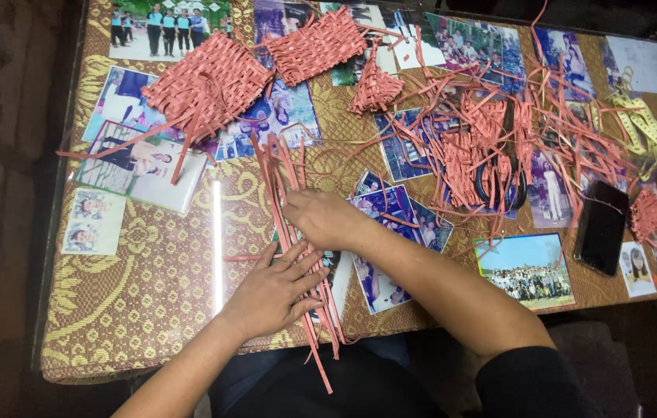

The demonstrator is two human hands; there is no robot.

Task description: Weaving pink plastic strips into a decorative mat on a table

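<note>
Right now both hands work on a bundle of pink strips (297, 232) lying lengthwise on the near part of the glass-topped table (150, 294), running from near the woven pieces down over the table's front edge. The left hand (274, 290) lies flat and open, fingers spread, pressing the lower part of the bundle against the glass. The right hand (325, 219) sits just above it, palm down with fingers curled onto the strips; whether it pinches them or only presses cannot be told.

Further back lie 2 flat woven pink mats (208, 85) (315, 45), side by side, with loose ends trailing from the left one. A smaller woven piece (375, 89) rests just right of them. To the right spreads a tangled heap of loose pink strips (499, 131), with dark-handled scissors (499, 182) partly buried in it. A black phone (601, 227) lies face down near the heap's right edge, and a yellow measuring tape (646, 128) curls at the far right. Photographs (526, 269) lie under the glass over a gold patterned cloth (123, 302).
</note>
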